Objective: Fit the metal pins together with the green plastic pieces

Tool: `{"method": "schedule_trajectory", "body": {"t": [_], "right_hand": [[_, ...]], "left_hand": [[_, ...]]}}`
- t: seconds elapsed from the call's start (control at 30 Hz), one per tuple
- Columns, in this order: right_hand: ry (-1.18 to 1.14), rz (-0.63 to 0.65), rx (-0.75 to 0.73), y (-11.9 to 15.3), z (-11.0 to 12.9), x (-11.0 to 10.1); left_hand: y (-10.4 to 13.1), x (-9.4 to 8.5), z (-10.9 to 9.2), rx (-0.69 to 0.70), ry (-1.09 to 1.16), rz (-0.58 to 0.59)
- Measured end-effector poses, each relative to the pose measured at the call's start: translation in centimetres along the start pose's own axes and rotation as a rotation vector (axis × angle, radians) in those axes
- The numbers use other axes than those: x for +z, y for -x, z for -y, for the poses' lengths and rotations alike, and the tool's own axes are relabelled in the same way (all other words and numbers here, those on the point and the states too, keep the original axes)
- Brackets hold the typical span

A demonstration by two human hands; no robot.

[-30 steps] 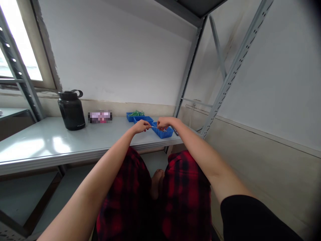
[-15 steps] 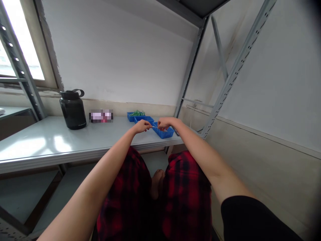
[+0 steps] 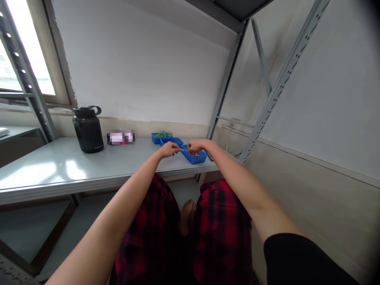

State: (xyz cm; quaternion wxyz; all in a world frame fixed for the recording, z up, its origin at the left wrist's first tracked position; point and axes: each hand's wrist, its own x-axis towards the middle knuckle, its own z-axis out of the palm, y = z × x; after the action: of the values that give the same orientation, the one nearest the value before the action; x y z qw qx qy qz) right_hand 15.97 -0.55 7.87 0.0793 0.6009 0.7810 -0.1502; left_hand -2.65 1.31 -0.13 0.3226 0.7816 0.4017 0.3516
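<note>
Over the grey tabletop (image 3: pixel 124 160), my hands (image 3: pixel 170 149) pinched a slim silvery piece (image 3: pixel 184 150), likely light, best held by its ends

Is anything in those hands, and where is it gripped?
A thin shiny piece: the left hand pinches one end. Its other end reaches the right hand, whose grip can't be made out.

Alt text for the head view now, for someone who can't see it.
The person's left hand pinches a thin shiny piece extending toward the right hand, at a blue bin; a dark bottle stands farther left on the shelf.
</note>
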Motion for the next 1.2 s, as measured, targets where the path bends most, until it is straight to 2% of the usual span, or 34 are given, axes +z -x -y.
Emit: {"method": "schedule_trajectory", "body": {"t": [0.23,0.43,0.63,0.77,0.87,1.0,1.2], "right_hand": [[0.044,-0.016,-0.027,0.0,0.0,0.0],[0.051,-0.095,-0.164,-0.4,0.1,-0.1],[0.046,-0.191,-0.245,-0.3,0.5,-0.1],[0.102,-0.353,-0.285,-0.3,0.5,-0.3],[0.098,-0.424,-0.337,-0.1,0.5,-0.4],[0.083,-0.452,-0.396,-0.1,0.7,-0.3],[0.115,-0.418,-0.356,-0.6,0.3,-0.2]], "left_hand": [[0.2,0.2,-0.9,0.004,0.049,-0.074],[0.2,0.3,-1.8,0.065,0.124,-0.147],[0.6,0.0,-2.4,-0.015,0.272,-0.224],[0.5,0.0,-2.4,-0.059,0.295,-0.213],[0.4,0.1,-2.2,-0.043,0.281,-0.197],[0.2,0.2,-2.0,0.004,0.222,-0.19],[0.0,0.3,-1.6,0.037,0.163,-0.197]]}}
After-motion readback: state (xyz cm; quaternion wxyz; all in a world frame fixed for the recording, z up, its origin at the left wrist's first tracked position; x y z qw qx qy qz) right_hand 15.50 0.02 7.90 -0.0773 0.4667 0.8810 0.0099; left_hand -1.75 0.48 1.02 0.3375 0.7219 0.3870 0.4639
